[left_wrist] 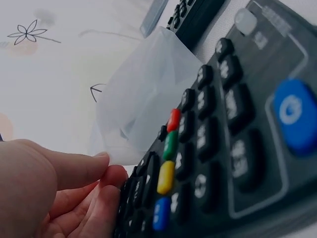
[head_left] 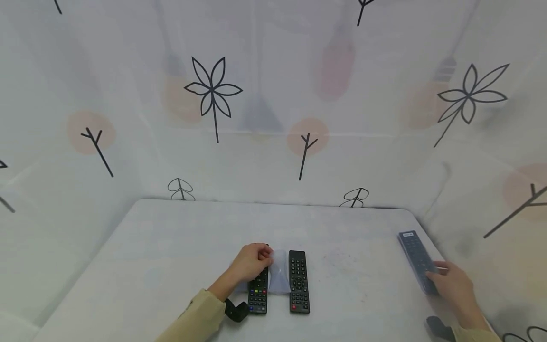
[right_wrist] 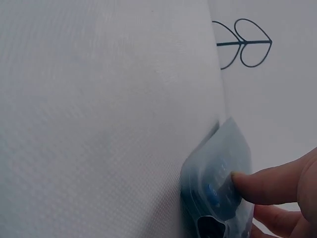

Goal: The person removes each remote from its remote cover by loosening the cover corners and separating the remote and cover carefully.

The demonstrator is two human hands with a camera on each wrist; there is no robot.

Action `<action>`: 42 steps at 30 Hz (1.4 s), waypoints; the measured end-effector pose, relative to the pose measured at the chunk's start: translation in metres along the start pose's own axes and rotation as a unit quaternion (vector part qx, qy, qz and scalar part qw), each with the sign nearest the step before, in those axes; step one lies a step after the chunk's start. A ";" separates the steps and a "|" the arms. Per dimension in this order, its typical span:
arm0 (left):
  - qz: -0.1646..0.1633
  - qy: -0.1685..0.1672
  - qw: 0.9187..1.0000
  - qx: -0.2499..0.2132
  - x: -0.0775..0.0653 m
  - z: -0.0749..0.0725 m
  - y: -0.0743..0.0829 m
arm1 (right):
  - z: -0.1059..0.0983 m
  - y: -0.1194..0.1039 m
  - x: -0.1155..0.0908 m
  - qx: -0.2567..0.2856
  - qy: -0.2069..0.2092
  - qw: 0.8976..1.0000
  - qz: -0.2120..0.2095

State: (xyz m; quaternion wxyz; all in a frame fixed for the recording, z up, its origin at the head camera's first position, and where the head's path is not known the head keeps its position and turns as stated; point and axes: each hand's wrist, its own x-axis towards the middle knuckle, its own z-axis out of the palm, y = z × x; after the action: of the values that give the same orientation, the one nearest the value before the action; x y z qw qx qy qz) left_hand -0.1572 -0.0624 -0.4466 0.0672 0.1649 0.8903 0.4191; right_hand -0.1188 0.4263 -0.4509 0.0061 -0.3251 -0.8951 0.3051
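My left hand (head_left: 249, 262) pinches the edge of a translucent plastic sleeve (head_left: 279, 275) between thumb and fingertips. In the left wrist view the sleeve (left_wrist: 143, 99) puffs out beyond the fingertips. Directly under this hand lies a black remote control (head_left: 258, 297) with coloured buttons, its upper part mostly hidden. A second black remote control (head_left: 299, 282) lies just right of the sleeve. At the table's right side my right hand (head_left: 455, 287) grips the lower end of a remote control wrapped in a bluish clear sleeve (head_left: 415, 259). Its thumb presses on the wrapped remote (right_wrist: 218, 173) in the right wrist view.
The white table (head_left: 179, 237) has its right edge close beside the right hand. Around it hangs a pale sheet (head_left: 256, 156) printed with plant drawings. Another bit of translucent plastic (head_left: 242, 287) shows left of the near remote.
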 end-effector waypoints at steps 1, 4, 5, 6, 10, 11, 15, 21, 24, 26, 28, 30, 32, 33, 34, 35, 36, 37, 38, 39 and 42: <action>0.001 0.001 1.000 -0.001 0.000 0.000 0.000 | 0.000 0.000 0.000 0.003 0.002 1.000 0.002; 0.003 0.003 1.000 -0.002 0.000 -0.001 -0.002 | 0.004 0.000 0.002 0.012 0.010 1.000 0.011; 0.003 0.003 1.000 -0.001 0.000 0.000 -0.002 | 0.005 0.001 0.003 0.016 0.012 1.000 0.016; 0.001 0.003 1.000 0.000 0.001 0.000 -0.003 | 0.007 0.001 0.005 0.021 0.012 0.999 0.021; 0.000 0.002 1.000 0.001 0.002 0.001 -0.004 | 0.011 0.007 0.009 0.047 0.005 0.998 0.029; 0.001 0.001 1.000 0.001 0.002 0.002 -0.003 | 0.012 0.009 0.010 0.053 0.002 0.998 0.029; 0.004 0.000 1.000 -0.003 0.003 0.003 -0.004 | 0.010 0.012 0.008 0.074 -0.008 0.997 0.015; -0.006 0.004 1.000 -0.019 0.002 0.003 -0.004 | 0.008 0.004 -0.002 0.119 -0.030 0.992 -0.009; -0.004 0.009 1.000 -0.025 0.002 0.003 -0.003 | 0.008 0.000 -0.007 0.132 -0.033 0.990 -0.024; 0.000 0.011 1.000 -0.027 0.002 0.002 -0.002 | 0.009 -0.003 -0.011 0.133 -0.036 0.990 -0.029; 0.001 0.012 1.000 -0.027 0.002 0.002 -0.002 | 0.010 -0.006 -0.015 0.135 -0.044 0.989 -0.030; 0.000 0.013 1.000 -0.025 0.002 0.002 -0.002 | 0.012 -0.010 -0.019 0.136 -0.056 0.989 -0.028; 0.000 0.015 1.000 -0.021 0.002 0.002 -0.002 | 0.014 -0.013 -0.024 0.134 -0.064 0.988 -0.031; 0.000 0.017 1.000 -0.020 0.001 0.002 -0.002 | 0.014 -0.015 -0.027 0.134 -0.070 0.988 -0.037; -0.001 0.018 1.000 -0.019 0.001 0.002 -0.002 | 0.015 -0.017 -0.030 0.133 -0.072 0.988 -0.041; 0.000 0.019 1.000 -0.018 0.001 0.002 -0.001 | 0.015 -0.018 -0.033 0.132 -0.076 0.987 -0.048; 0.002 0.021 1.000 -0.020 0.001 0.002 -0.001 | 0.015 -0.020 -0.036 0.132 -0.079 0.986 -0.057; 0.002 0.023 1.000 -0.021 0.000 0.002 -0.001 | 0.015 -0.022 -0.039 0.131 -0.082 0.986 -0.065; 0.002 0.024 0.999 -0.022 0.000 0.003 -0.001 | 0.014 -0.024 -0.041 0.134 -0.087 0.985 -0.069; 0.003 0.027 0.999 -0.023 0.000 0.003 -0.001 | 0.014 -0.026 -0.043 0.136 -0.092 0.984 -0.073; 0.005 0.035 0.999 -0.024 -0.001 0.003 0.000 | 0.015 -0.033 -0.050 0.146 -0.109 0.981 -0.073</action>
State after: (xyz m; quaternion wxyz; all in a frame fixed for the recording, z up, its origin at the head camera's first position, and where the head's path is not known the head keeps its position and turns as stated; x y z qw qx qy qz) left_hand -0.1557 -0.0609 -0.4488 0.0376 0.1525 0.8811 0.4461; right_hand -0.1019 0.3694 -0.4357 -0.0222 -0.2194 -0.8577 0.4645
